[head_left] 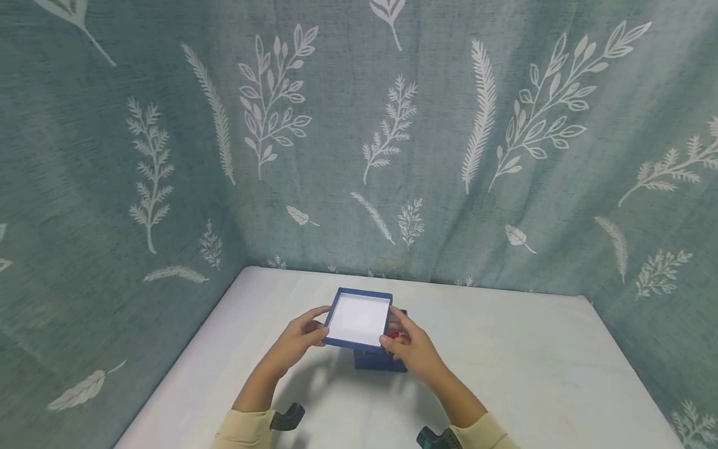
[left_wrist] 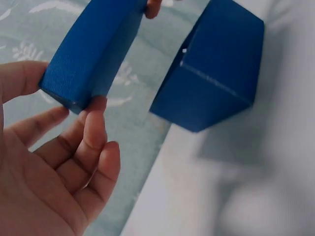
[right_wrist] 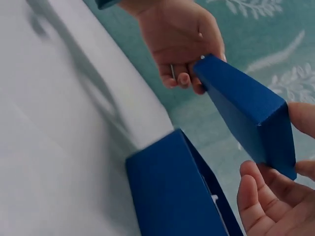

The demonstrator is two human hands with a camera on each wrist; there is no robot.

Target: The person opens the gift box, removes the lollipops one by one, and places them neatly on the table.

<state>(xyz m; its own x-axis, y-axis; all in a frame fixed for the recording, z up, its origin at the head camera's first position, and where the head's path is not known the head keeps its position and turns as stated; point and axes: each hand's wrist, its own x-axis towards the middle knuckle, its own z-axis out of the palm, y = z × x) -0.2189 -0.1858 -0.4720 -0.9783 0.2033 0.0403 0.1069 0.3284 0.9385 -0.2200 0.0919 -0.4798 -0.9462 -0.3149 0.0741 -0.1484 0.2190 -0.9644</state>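
Note:
A square blue box lid [head_left: 357,319] with a white inside is held up between both hands, its hollow side facing the head camera. My left hand [head_left: 300,340] pinches its left edge, thumb on one side and fingers on the other. At the opposite edge my right hand [head_left: 414,346] grips it the same way. Below and behind the lid stands a blue box [head_left: 380,361] on the table, largely hidden by the lid in the head view. Something red [head_left: 394,334] shows near the right fingers. In the left wrist view the box [left_wrist: 221,59] stands apart from the lid [left_wrist: 93,54].
A white-covered table [head_left: 505,349] spreads under the hands. Grey-green curtains [head_left: 426,137] with white leaf prints rise behind it and along both sides. Dark bands with devices [head_left: 288,416] sit on the wrists over pale sleeves.

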